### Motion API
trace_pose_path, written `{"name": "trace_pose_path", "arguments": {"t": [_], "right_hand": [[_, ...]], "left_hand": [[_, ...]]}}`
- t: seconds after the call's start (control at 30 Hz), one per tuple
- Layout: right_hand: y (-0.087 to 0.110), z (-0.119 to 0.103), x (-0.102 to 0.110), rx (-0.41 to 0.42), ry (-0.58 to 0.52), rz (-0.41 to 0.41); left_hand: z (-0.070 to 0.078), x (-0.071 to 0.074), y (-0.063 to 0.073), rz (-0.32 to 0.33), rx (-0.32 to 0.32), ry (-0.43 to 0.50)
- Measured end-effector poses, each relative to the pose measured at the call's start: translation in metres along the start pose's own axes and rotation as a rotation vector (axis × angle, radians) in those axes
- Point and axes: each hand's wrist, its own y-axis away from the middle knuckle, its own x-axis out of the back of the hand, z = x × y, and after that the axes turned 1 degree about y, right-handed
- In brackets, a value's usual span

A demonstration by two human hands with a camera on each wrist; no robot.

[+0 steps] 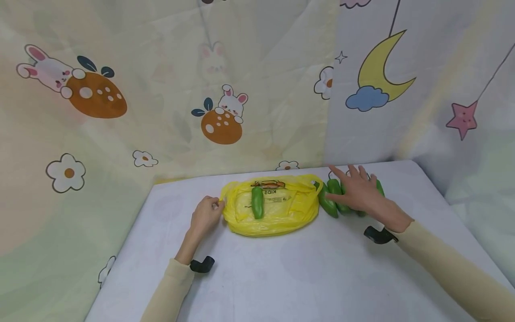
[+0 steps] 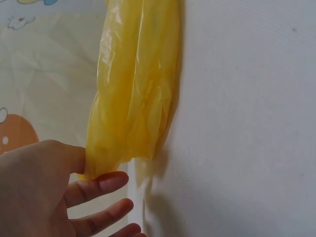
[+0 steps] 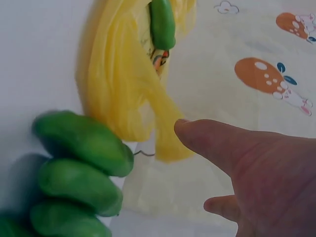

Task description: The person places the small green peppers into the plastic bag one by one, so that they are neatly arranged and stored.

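A yellow plastic bag lies flat on the white table, printed side up. One green pepper rests on top of it. My left hand pinches the bag's left end between thumb and index finger, and the left wrist view shows the bag's edge there with the other fingers apart. Several green peppers lie in a row by the bag's right end. Above them my right hand is spread, holding nothing. In the right wrist view its thumb appears close to the bag's handle; contact is unclear.
The white table reaches back to a patterned cloth with rabbits and flowers. A second cloth with a moon hangs at the right. Black wrist cameras are strapped to both wrists.
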Motion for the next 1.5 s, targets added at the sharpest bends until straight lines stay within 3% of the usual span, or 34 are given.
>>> {"name": "trace_pose_path", "arguments": {"t": [0.5,0.77,1.07,1.33,1.5], "right_hand": [[0.004,0.065,0.018,-0.043,0.039,-0.100],[0.002,0.098,0.016,0.016,0.073,-0.172],[0.002,0.112,0.014,0.030,-0.048,-0.250],[-0.003,0.118,0.011,0.009,-0.069,-0.305],[-0.006,0.123,0.004,0.032,-0.078,-0.298]], "left_hand": [[0.002,0.002,0.001,-0.007,0.022,-0.006],[0.002,0.006,0.001,-0.006,0.012,0.017],[0.002,0.005,0.000,-0.008,0.011,0.022],[0.001,0.005,0.000,0.000,0.017,0.020],[0.001,0.005,0.000,-0.005,0.032,0.019]]}}
